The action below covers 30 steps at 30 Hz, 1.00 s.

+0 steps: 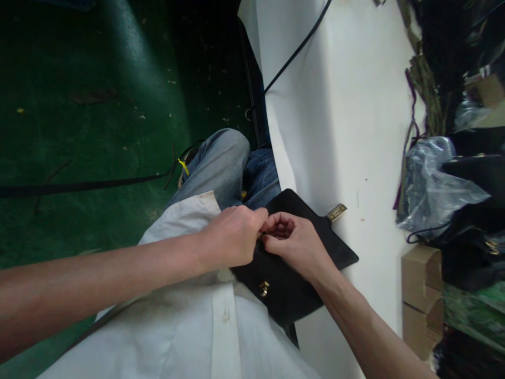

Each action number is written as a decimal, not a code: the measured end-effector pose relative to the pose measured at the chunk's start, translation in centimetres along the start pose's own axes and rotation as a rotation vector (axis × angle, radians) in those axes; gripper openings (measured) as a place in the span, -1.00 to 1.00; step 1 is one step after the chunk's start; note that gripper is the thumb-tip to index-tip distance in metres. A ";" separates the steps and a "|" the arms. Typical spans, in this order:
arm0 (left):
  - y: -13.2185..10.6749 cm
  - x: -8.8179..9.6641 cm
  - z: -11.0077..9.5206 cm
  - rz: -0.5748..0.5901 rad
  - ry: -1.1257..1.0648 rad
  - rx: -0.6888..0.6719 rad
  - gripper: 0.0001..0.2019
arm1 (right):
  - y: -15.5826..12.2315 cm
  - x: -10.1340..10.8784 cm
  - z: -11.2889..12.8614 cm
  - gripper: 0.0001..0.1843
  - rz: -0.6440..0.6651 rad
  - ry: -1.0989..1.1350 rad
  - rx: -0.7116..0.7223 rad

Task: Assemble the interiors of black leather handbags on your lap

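A small black leather bag [288,295] with a gold clasp [264,288] and a gold metal tab [336,211] lies at the edge of a white table [339,116], partly over my lap. My left hand [232,237] is closed in a fist at the bag's upper edge. My right hand [292,239] is curled beside it, fingers pinched against the left hand's fingertips. What they pinch between them is hidden. Both hands rest on the bag.
I sit in jeans [232,168] and a white shirt [189,326]. A black cord [295,52] crosses the table. Plastic bags [434,184], cardboard boxes [420,295] and dark goods crowd the right. Green floor [87,121] with a black strap [79,186] lies left.
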State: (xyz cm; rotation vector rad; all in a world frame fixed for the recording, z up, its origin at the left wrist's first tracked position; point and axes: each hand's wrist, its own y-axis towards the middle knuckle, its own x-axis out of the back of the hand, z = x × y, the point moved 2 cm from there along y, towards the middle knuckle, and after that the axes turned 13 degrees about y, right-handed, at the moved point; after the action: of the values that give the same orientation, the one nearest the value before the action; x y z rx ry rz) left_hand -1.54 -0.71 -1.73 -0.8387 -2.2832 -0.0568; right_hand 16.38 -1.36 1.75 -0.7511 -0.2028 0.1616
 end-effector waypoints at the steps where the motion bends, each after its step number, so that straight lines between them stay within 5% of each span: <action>1: 0.1 0.0 0.1 -0.014 -0.039 0.020 -0.81 | 0.0 0.0 0.0 -0.81 -0.016 -0.009 -0.006; 14: -0.3 -0.3 0.9 -0.008 -0.301 0.196 -0.89 | 0.3 0.6 -0.4 -0.75 0.001 0.006 -0.066; 30: -0.1 0.1 0.8 0.006 -0.211 0.057 -0.81 | 0.1 0.7 -0.6 -0.73 0.053 0.001 -0.070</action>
State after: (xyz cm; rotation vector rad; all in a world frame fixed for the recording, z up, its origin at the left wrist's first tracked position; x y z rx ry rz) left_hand -2.14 -0.50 -2.29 -0.8565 -2.4663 0.1043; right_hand 17.20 -1.57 1.37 -0.8267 -0.1881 0.2049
